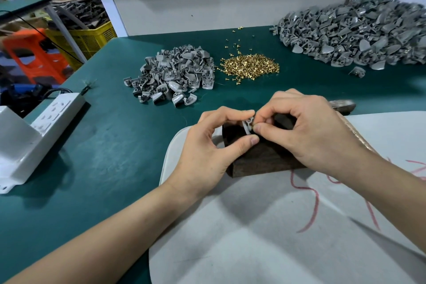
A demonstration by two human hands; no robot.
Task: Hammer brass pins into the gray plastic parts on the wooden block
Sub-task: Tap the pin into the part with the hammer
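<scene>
A dark wooden block (262, 159) lies on a white sheet near the table's front. On its top stands a gray plastic part (247, 125), pinched between the thumb and forefinger of my left hand (207, 147). My right hand (306, 129) pinches a small brass pin (252, 125) against the part's right side. A pile of loose brass pins (250, 65) lies farther back at the middle. A small heap of gray parts (173, 74) sits to its left. The hammer's head (341, 105) pokes out behind my right hand.
A large heap of gray parts (359, 34) with pins in them fills the back right. A white power strip (55, 113) and a white bracket (16, 140) lie at the left edge. The white sheet (276, 237) with red marks covers the near right of the green table (110, 145).
</scene>
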